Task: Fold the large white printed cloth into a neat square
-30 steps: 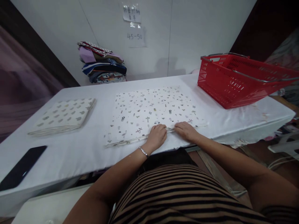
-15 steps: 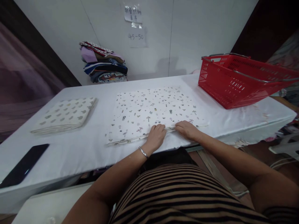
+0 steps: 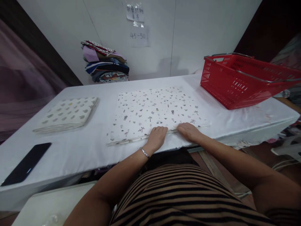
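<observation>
Both palms down on the near hem of the printed cloth (image 3: 155, 110), spread flat mid-table: left hand (image 3: 157, 137) loosely curled over the edge, right hand (image 3: 189, 131) flatter, neither visibly pinching. Uneven pull likely to skew stacked layers or drag hem off table (image 3: 94, 147) edge. Beyond: folded cloth (image 3: 67, 113) left, phone (image 3: 25, 164) near corner, red basket (image 3: 237, 81) right, fabric pile (image 3: 105, 66) against wall.

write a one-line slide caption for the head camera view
Left hand and right hand rest on the near edge of a printed white cloth spread on a white table.
</observation>
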Tool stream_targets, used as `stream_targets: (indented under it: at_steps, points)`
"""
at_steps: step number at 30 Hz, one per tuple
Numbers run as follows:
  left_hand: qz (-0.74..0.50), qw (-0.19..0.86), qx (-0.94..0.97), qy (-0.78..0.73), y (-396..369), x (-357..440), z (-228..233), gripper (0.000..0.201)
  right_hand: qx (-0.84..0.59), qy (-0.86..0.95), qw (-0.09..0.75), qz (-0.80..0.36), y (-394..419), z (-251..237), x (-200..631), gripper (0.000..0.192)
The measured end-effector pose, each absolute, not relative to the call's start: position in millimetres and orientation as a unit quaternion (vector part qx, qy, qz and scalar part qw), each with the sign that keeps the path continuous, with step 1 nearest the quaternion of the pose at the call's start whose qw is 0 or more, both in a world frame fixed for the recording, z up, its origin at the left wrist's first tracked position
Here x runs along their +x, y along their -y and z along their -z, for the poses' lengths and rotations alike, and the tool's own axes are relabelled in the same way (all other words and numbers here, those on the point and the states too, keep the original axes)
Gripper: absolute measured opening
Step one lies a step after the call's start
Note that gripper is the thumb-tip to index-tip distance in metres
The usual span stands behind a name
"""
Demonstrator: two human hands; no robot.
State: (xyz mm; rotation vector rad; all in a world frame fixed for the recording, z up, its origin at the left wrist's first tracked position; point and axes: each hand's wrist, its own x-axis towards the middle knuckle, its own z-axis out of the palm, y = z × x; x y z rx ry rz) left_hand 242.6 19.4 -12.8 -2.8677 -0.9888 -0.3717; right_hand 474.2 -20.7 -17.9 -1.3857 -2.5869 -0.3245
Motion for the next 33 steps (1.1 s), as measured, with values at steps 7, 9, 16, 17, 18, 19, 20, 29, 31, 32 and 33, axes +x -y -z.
stream_targets:
  at_steps: [7,9,16,17,18,19,20,29,31,32,33]
  points:
    - [0.104,0.056,-0.916,0.383,-20.8,223.1,8.2,0.025,-0.462,0.872,0.105,0.123,20.1,22.2,475.0,0.027]
    - [0.097,0.058,-0.912,0.394,-22.0,214.6,8.6,0.027,-0.458,0.874,0.111,0.118,19.8,22.9,476.1,0.026]
    - [0.092,0.049,-0.922,0.373,-25.6,192.4,9.6,0.032,-0.450,0.879,0.121,0.101,20.2,21.4,478.0,0.027]
    - [0.087,0.045,-0.927,0.363,-26.5,190.5,9.8,0.033,-0.448,0.880,0.121,0.104,20.7,21.5,477.9,0.027]
    - [0.083,0.042,-0.930,0.354,-27.3,189.2,10.0,0.034,-0.449,0.879,0.120,0.108,21.4,22.0,477.7,0.027]
    - [0.080,0.040,-0.932,0.350,-27.7,188.4,10.1,0.034,-0.451,0.878,0.118,0.110,22.2,22.5,477.4,0.027]
    - [0.080,0.039,-0.933,0.350,-27.7,188.4,10.2,0.036,-0.455,0.876,0.118,0.111,23.0,23.1,477.0,0.027]
    - [0.125,0.077,-0.939,0.311,-25.7,231.8,2.8,0.029,-0.473,0.871,0.114,0.066,22.6,16.6,471.2,0.027]
    - [0.113,0.086,-0.948,0.284,-26.7,244.8,2.4,0.022,-0.474,0.870,0.120,0.059,21.9,14.8,469.9,0.027]
    - [0.106,0.088,-0.952,0.274,-27.2,249.8,2.8,0.020,-0.474,0.870,0.121,0.058,22.0,14.5,469.5,0.026]
    - [0.100,0.087,-0.955,0.267,-27.6,253.6,3.5,0.019,-0.475,0.870,0.120,0.060,22.5,14.5,469.6,0.026]
